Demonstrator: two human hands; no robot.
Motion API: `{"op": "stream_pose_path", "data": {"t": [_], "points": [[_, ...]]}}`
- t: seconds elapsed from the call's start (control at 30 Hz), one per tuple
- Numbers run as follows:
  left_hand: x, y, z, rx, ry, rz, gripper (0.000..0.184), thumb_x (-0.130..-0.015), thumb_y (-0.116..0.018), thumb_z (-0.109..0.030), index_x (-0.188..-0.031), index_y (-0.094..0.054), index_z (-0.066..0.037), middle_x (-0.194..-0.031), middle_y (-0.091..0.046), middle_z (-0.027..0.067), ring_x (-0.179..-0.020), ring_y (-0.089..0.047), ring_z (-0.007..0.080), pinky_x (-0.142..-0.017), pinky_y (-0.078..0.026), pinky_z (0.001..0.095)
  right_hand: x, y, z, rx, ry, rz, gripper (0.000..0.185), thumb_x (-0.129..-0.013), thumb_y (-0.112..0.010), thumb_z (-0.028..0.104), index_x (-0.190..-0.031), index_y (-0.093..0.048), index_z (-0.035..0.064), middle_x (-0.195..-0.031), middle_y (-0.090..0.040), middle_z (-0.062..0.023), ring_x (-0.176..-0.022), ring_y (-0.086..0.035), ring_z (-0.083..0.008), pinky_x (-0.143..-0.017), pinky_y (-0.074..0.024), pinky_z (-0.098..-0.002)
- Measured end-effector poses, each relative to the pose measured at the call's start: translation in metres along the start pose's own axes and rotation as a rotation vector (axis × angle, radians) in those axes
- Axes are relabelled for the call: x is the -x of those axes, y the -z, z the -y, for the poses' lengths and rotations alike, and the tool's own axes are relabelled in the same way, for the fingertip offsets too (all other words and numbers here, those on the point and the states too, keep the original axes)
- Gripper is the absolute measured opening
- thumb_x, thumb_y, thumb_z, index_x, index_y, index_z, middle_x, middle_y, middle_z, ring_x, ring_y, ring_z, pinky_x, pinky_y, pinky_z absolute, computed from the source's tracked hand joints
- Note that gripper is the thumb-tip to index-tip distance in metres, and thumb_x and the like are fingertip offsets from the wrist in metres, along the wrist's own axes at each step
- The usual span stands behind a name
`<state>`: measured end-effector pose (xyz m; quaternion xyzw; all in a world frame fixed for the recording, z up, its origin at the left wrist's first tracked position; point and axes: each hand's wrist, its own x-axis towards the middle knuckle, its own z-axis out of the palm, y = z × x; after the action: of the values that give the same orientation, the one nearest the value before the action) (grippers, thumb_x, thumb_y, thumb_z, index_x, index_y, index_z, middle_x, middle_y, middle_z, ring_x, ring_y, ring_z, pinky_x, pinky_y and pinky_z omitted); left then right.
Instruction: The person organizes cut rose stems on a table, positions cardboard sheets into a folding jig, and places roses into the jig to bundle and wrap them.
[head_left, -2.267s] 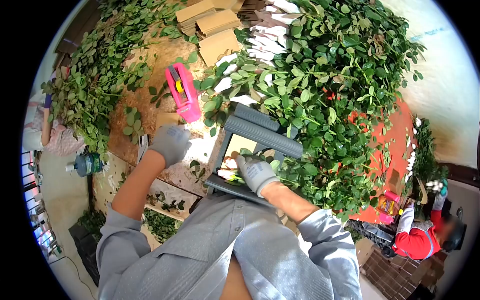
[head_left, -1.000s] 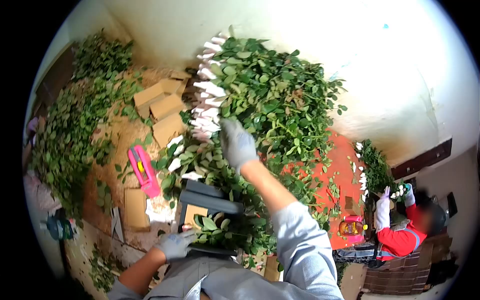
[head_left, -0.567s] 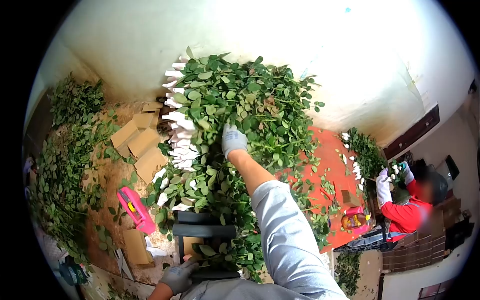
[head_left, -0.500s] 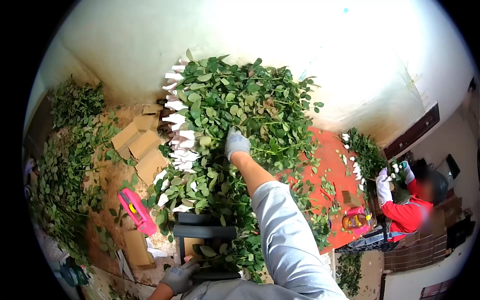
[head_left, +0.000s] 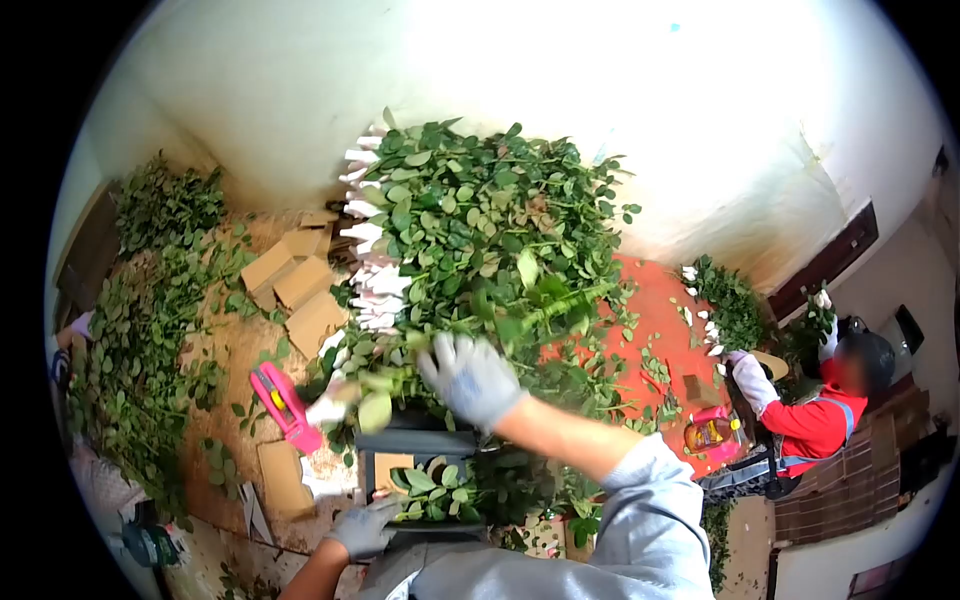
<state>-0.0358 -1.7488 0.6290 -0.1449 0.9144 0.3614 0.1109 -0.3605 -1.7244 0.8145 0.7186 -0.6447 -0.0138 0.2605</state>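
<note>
My right hand [head_left: 470, 380], gloved in grey and slightly blurred, is closed on a leafy flower stem above the grey ribbed holder [head_left: 418, 441]. A white-wrapped flower head [head_left: 333, 402], smeared by motion, points left from this hand. Low in the view, my left hand [head_left: 364, 530], also gloved, curls at the left end of the holder beside leafy stems [head_left: 440, 493]; whatever its fingers grip is hidden. A piece of cardboard [head_left: 392, 470] lies inside the holder. Beyond my right hand is a big pile of leafy stems [head_left: 500, 215] with white-wrapped heads [head_left: 380, 290] on its left side.
A pink tape dispenser [head_left: 285, 407] lies left of the holder, near cardboard pieces [head_left: 304, 283] and scissors [head_left: 256, 513]. More foliage [head_left: 140, 350] covers the far left. On the red surface [head_left: 650, 300] stands a bottle [head_left: 708, 433]. A co-worker in red [head_left: 815, 430] handles white flowers at right.
My right hand has come back from the pile toward the holder, bringing a wrapped flower and its leafy stem. My left hand stays by the holder. The co-worker's hands have moved apart.
</note>
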Motion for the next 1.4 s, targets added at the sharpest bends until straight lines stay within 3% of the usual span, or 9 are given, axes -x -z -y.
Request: {"op": "stream_pose_path", "data": {"t": [0.17,0.37,0.43,0.47,0.77,0.9,1.1,1.3,1.4], "points": [[0.004,0.016,-0.019,0.013,0.088,0.064,0.053,-0.092,-0.060,-0.027,-0.140,-0.055,-0.004,-0.148,-0.051,0.0172,-0.132,-0.053,0.0344,-0.109,-0.044,0.0425,0.091,0.015,0.074,-0.128,-0.018,0.415,0.025,-0.093,-0.057,0.017,-0.116,-0.064,0.0095,-0.096,-0.057,-0.0136,-0.073,-0.062,-0.0250,-0.053,-0.0520,-0.0357],[0.003,0.010,-0.020,0.033,0.064,-0.028,0.051,-0.092,-0.063,-0.023,-0.139,-0.056,-0.006,-0.144,-0.054,0.0195,-0.121,-0.059,0.0410,-0.104,-0.047,0.0469,0.140,-0.029,0.108,-0.214,-0.059,0.780,0.041,-0.086,-0.065,0.022,-0.123,-0.059,0.0066,-0.102,-0.058,-0.0134,-0.088,-0.066,-0.0258,-0.069,-0.0548,-0.0395],[0.003,0.027,-0.031,0.045,0.096,0.037,0.051,-0.090,-0.062,-0.018,-0.140,-0.056,-0.008,-0.144,-0.054,0.0183,-0.121,-0.059,0.0408,-0.104,-0.047,0.0475,0.149,-0.062,0.118,-0.254,-0.083,0.764,0.040,-0.085,-0.067,0.023,-0.122,-0.059,0.0072,-0.102,-0.058,-0.0130,-0.087,-0.066,-0.0274,-0.070,-0.0550,-0.0405],[0.003,0.027,-0.029,0.047,0.107,0.036,0.051,-0.090,-0.062,-0.018,-0.140,-0.056,-0.008,-0.144,-0.054,0.0183,-0.121,-0.059,0.0408,-0.104,-0.047,0.0475,0.161,-0.094,0.128,-0.262,-0.203,0.676,0.029,-0.102,-0.052,0.028,-0.110,-0.066,0.0031,-0.096,-0.070,-0.0144,-0.085,-0.071,-0.0284,-0.065,-0.0555,-0.0400],[0.004,0.026,-0.031,0.002,0.097,0.047,0.055,-0.085,-0.060,-0.011,-0.140,-0.056,-0.009,-0.151,-0.049,0.0149,-0.120,-0.060,0.0394,-0.103,-0.048,0.0473,0.119,-0.045,0.136,-0.184,-0.135,0.693,0.021,-0.093,-0.055,0.016,-0.105,-0.068,0.0051,-0.103,-0.065,-0.0099,-0.089,-0.068,-0.0249,-0.066,-0.0536,-0.0364],[0.001,0.027,-0.030,-0.011,0.069,0.051,0.057,-0.085,-0.061,-0.013,-0.141,-0.055,-0.009,-0.152,-0.048,0.0151,-0.124,-0.058,0.0368,-0.104,-0.048,0.0462,0.081,-0.043,0.155,-0.497,-0.044,0.475,0.028,-0.093,-0.055,0.017,-0.118,-0.061,0.0051,-0.103,-0.064,-0.0133,-0.090,-0.069,-0.0268,-0.071,-0.0584,-0.0430],[0.001,0.030,-0.025,0.085,0.108,0.073,0.059,-0.085,-0.065,-0.018,-0.143,-0.053,-0.009,-0.153,-0.047,0.0164,-0.126,-0.057,0.0383,-0.107,-0.046,0.0454,0.073,-0.119,0.182,-0.579,-0.052,0.760,0.034,-0.096,-0.050,0.012,-0.129,-0.054,0.0056,-0.124,-0.061,-0.0212,-0.094,-0.071,-0.0345,-0.079,-0.0557,-0.0488],[-0.010,0.069,-0.012,0.319,0.051,0.030,0.049,-0.095,-0.063,-0.034,-0.137,-0.059,-0.010,-0.141,-0.058,0.0171,-0.119,-0.062,0.0371,-0.102,-0.050,0.0438,0.078,-0.119,0.173,-0.679,0.032,0.731,0.034,-0.097,-0.050,0.015,-0.130,-0.052,0.0076,-0.137,-0.057,-0.0223,-0.094,-0.072,-0.0355,-0.079,-0.0552,-0.0492],[-0.030,0.069,-0.001,0.047,0.141,-0.182,0.038,-0.090,-0.069,-0.031,-0.119,-0.068,-0.006,-0.114,-0.066,0.0170,-0.102,-0.066,0.0361,-0.088,-0.052,0.0448,0.080,-0.124,0.173,-0.754,-0.008,0.802,0.038,-0.095,-0.051,0.013,-0.133,-0.052,0.0091,-0.139,-0.057,-0.0209,-0.096,-0.072,-0.0369,-0.087,-0.0519,-0.0565]]}}
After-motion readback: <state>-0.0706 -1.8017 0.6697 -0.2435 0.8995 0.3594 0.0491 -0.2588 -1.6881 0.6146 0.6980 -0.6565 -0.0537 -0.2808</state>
